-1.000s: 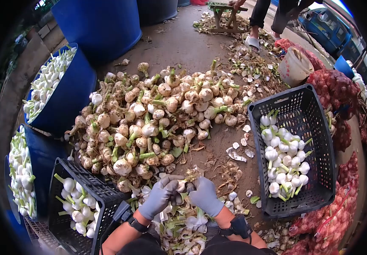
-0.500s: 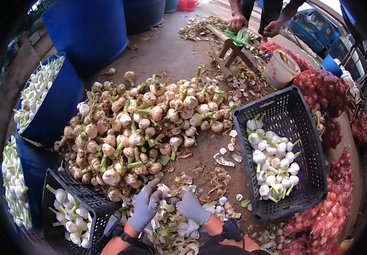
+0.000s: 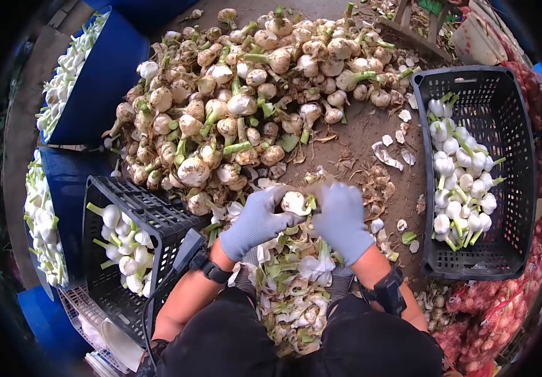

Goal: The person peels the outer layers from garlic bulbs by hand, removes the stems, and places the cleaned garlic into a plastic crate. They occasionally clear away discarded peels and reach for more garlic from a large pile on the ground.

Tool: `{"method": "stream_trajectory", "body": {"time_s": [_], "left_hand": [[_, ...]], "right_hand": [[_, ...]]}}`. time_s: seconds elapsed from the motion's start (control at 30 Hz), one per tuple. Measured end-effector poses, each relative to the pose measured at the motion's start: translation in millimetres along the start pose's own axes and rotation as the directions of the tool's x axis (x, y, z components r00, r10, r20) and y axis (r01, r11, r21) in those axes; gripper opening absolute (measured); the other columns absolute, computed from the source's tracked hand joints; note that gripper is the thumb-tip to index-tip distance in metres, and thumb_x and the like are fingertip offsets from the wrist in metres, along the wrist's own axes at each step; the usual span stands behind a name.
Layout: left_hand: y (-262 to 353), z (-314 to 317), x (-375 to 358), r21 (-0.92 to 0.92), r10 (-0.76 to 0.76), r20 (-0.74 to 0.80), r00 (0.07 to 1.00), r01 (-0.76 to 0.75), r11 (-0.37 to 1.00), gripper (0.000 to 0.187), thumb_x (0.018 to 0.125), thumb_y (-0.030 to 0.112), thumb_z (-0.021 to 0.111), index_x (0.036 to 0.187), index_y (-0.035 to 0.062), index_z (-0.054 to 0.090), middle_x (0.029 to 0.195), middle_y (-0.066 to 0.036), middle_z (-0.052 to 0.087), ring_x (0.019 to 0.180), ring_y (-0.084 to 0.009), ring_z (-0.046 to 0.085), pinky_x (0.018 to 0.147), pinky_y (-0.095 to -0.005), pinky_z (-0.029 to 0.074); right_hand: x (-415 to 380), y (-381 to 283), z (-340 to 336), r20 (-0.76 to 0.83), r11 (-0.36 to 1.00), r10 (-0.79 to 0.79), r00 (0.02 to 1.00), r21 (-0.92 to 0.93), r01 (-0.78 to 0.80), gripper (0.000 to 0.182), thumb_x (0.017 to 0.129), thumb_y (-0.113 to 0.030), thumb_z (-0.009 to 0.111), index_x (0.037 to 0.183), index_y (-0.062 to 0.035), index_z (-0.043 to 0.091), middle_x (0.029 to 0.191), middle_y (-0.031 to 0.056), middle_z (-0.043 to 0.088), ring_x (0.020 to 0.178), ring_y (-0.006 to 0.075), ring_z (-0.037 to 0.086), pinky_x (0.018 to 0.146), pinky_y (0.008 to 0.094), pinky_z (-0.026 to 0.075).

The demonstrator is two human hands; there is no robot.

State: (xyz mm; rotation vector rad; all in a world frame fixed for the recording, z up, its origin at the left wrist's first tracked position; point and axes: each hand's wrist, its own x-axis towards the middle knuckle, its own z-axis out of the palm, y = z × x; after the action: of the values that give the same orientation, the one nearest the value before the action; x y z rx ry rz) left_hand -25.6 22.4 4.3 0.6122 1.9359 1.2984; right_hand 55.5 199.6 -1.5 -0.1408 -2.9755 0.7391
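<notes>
My left hand (image 3: 259, 221), in a grey glove, is closed around a garlic bulb (image 3: 295, 203) with a pale cut face and a short green stem. Just right of that bulb is my gloved right hand (image 3: 344, 220), its fingers smeared by motion, so what they grip does not show. Below both hands, peeled garlic skins and leaves (image 3: 296, 283) lie heaped between my legs. In front spreads a large pile of unpeeled garlic bulbs (image 3: 220, 119) with dirty roots and cut stems.
A black crate (image 3: 431, 188) of white garlic stands at the right; another black crate (image 3: 95, 239) tilts at the left. Blue tubs (image 3: 110, 81) of cleaned garlic line the left side. Red net sacks (image 3: 503, 301) lie at the right. A wooden stool (image 3: 412, 38) stands at the back.
The view has tilted downward, so the pile and crates sit higher in it. My hands have come up from the peelings, and the bulb in my left hand now shows. My right hand is moving.
</notes>
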Motion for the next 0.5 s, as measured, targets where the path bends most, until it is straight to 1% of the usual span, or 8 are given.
{"method": "stream_trajectory", "body": {"time_s": [0.1,0.17,0.2,0.3,0.33,0.4,0.43,0.5], "left_hand": [[-5.1,11.9,-8.0,-0.322,-0.147,0.196,0.97,0.205,0.924,0.04,0.083,0.009,0.062,0.121,0.0009,0.058,0.094,-0.001,0.064,0.079,-0.0079,0.059,0.07,-0.0229,0.049],[-2.3,12.4,-11.6,-0.344,-0.214,0.233,0.949,0.286,0.894,0.046,0.085,0.013,0.062,0.129,0.0009,0.052,0.091,-0.001,0.063,0.073,-0.0079,0.06,0.061,-0.0214,0.048],[-3.2,11.3,-11.1,-0.345,-0.214,0.232,0.949,0.286,0.894,0.046,0.085,0.013,0.062,0.129,0.0009,0.052,0.091,-0.001,0.063,0.073,-0.0079,0.06,0.061,-0.0214,0.048],[-10.1,12.6,-10.4,-0.375,-0.202,0.22,0.954,0.275,0.885,0.054,0.088,0.018,0.062,0.136,0.0015,0.044,0.087,0.0,0.062,0.069,-0.0078,0.061,0.055,-0.0197,0.047],[-13.3,13.2,-9.5,-0.354,-0.219,0.201,0.955,0.279,0.893,0.057,0.089,0.021,0.064,0.138,0.0017,0.041,0.088,-0.001,0.062,0.069,-0.0085,0.061,0.056,-0.0202,0.048],[-17.8,11.3,-12.2,-0.352,-0.187,0.101,0.977,0.211,0.912,0.064,0.09,0.028,0.067,0.14,0.0013,0.037,0.099,-0.006,0.061,0.076,-0.0116,0.064,0.062,-0.0227,0.052],[-21.0,18.3,-7.7,-0.352,-0.073,-0.078,0.994,0.041,0.935,0.063,0.091,0.028,0.067,0.14,0.0009,0.037,0.108,-0.01,0.059,0.086,-0.0149,0.066,0.069,-0.0247,0.054],[-3.8,12.4,-15.6,-0.618,-0.245,-0.087,0.966,0.141,0.774,0.063,0.092,0.023,0.065,0.142,0.0011,0.034,0.111,-0.009,0.06,0.093,-0.0134,0.063,0.076,-0.0254,0.053]], "right_hand": [[14.2,19.8,-12.2,0.006,0.989,0.149,0.989,-0.008,-0.149,0.032,0.073,-0.001,0.059,0.101,-0.0144,0.068,0.086,0.0135,0.065,0.078,0.0301,0.064,0.067,0.0402,0.047],[12.6,29.2,-14.7,0.238,0.809,0.153,0.959,0.527,-0.26,0.051,0.073,0.012,0.047,0.115,-0.0091,0.066,0.108,0.0099,0.068,0.098,0.0199,0.064,0.085,0.029,0.048],[14.3,17.2,-27.5,0.413,0.549,0.084,0.907,0.74,-0.388,0.052,0.079,0.013,0.044,0.124,-0.0054,0.063,0.119,0.0077,0.065,0.106,0.0126,0.059,0.094,0.0244,0.044],[5.1,1.5,-24.4,0.479,0.429,-0.023,0.877,0.797,-0.425,0.041,0.086,0.007,0.049,0.123,-0.0032,0.063,0.116,0.0045,0.064,0.102,0.0102,0.057,0.093,0.0249,0.044],[4.7,1.7,-17.0,0.488,0.387,0.031,0.872,0.799,-0.461,0.035,0.088,0.002,0.053,0.121,-0.0028,0.064,0.106,0.0042,0.067,0.094,0.0121,0.06,0.083,0.0279,0.049],[7.1,0.7,-13.5,0.505,0.481,0.132,0.853,0.719,-0.501,0.031,0.088,-0.002,0.058,0.118,-0.0023,0.064,0.101,0.0101,0.068,0.088,0.0181,0.064,0.08,0.0308,0.05],[7.9,-0.4,-10.4,0.51,0.559,0.238,0.827,0.624,-0.546,0.029,0.087,-0.006,0.062,0.116,-0.0018,0.064,0.096,0.0159,0.069,0.083,0.024,0.067,0.076,0.0338,0.052],[0.6,-2.3,0.5,0.385,0.656,0.236,0.892,0.614,-0.438,0.023,0.087,-0.009,0.063,0.108,-0.0017,0.065,0.089,0.0193,0.068,0.077,0.0295,0.067,0.072,0.0371,0.052]]}}
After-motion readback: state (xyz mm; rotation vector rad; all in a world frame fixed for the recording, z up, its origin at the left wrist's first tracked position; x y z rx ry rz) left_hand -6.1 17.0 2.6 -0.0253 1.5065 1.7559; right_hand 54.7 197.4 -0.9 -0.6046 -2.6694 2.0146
